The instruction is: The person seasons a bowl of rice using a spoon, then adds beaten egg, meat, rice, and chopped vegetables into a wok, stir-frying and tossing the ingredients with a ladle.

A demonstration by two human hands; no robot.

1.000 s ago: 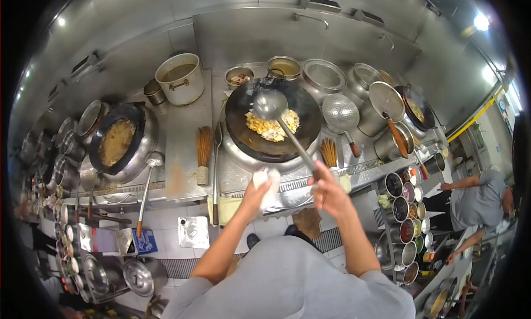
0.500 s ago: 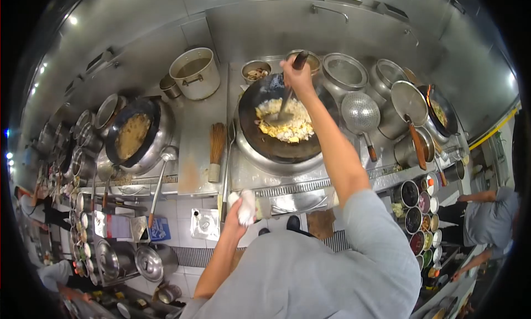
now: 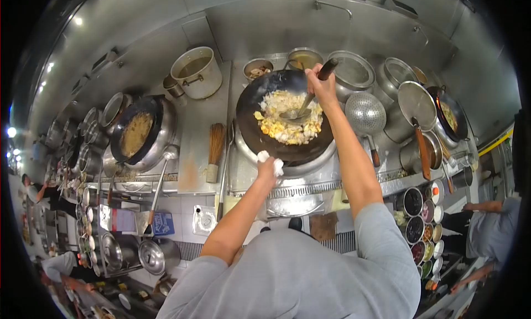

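Observation:
A black wok (image 3: 250, 139) stands on the burner in front of me, holding white rice and yellow egg pieces (image 3: 282, 132). My right hand (image 3: 322, 87) is closed around the dark handle of a ladle (image 3: 303, 110), whose bowl rests in the rice. At the wok's near rim, my left hand (image 3: 266, 171) grips a folded white cloth (image 3: 277, 167). The cloth is against the rim; whether the fingers pinch the metal is hidden.
A perforated skimmer (image 3: 366, 113) and a fine strainer (image 3: 417, 100) lie right of the wok. To its left are a bamboo brush (image 3: 216, 145), a large pot (image 3: 196, 73) and a second wok (image 3: 135, 134). A co-worker (image 3: 489, 225) stands at far right.
My left hand has brought the cloth up from the counter's front edge to the wok's near rim. The ladle and my right hand have shifted right, and the rice has spread.

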